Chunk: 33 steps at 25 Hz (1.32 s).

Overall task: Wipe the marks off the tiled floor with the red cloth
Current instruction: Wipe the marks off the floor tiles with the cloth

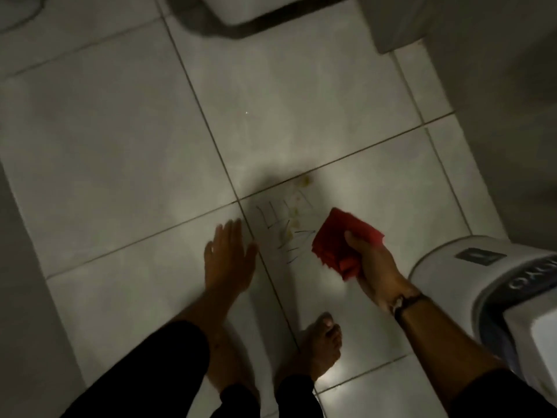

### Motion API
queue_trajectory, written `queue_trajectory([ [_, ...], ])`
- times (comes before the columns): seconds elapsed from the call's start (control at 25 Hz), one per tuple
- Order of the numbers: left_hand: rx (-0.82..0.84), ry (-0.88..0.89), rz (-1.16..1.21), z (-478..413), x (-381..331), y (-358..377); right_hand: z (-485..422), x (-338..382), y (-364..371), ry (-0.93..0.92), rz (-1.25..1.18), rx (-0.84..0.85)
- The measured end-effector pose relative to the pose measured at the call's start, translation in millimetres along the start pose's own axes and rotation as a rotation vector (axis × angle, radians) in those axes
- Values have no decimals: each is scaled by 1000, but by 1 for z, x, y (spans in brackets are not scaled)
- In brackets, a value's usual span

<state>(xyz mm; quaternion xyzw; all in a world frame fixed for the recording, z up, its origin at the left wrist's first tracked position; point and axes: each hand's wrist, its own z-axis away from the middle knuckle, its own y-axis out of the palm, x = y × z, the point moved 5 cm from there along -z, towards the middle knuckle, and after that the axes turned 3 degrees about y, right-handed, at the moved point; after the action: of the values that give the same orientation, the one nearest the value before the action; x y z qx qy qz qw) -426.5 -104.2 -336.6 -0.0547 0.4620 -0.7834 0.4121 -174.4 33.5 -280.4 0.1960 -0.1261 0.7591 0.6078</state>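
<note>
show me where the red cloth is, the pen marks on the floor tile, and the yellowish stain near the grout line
Folded red cloth (337, 236): head view, on its upper fold above the thumb.
Thin dark pen marks (272, 217): head view, on the ruled lines left of the cloth.
Yellowish stain (305, 180): head view, on the blot's middle.

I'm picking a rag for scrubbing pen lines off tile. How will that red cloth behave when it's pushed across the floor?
The red cloth looks soft and floppy: it bunches in folds inside the right hand. It probably weighs little, since a loose grip carries it. Pushed over the marks, it would likely crumple unless pressed flat.
</note>
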Motion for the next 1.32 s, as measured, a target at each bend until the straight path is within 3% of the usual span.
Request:
queue_trajectory([
  [0.2,-168,86,-205,-80,69,71,-131,28,41,-332,346,-91],
  [0.32,-258,115,-194,-103,92,114,-192,60,59,-579,562,-209],
  [0.4,-399,142,-200,-105,103,129,-224,68,66,-737,920,-347],
  [0.52,-478,191,-198,-108,109,133,-248,45,87,-718,1410,-393],
  [0.68,-477,185,-211,-109,110,135,-255,4,147,-885,1484,-423],
  [0.8,-481,193,-197,-109,111,135,-218,-83,181,-1203,1559,-174],
  [0.88,-483,199,-207,-109,112,135,-179,-158,155,-1166,1626,-27],
  [0.96,-481,203,-204,-108,111,135,-158,-181,111,-1098,1694,-33],
  [1.04,-478,205,-205,-107,111,136,-184,-137,94,-1072,1690,-192],
  [1.12,-480,197,-217,-108,110,136,-223,-72,121,-1040,1652,-364],
  [1.2,-474,199,-211,-110,111,137,-234,-57,166,-1074,1597,-335],
  [1.32,-465,190,-203,-107,111,135,-187,-162,164,-1186,1631,-85],
])
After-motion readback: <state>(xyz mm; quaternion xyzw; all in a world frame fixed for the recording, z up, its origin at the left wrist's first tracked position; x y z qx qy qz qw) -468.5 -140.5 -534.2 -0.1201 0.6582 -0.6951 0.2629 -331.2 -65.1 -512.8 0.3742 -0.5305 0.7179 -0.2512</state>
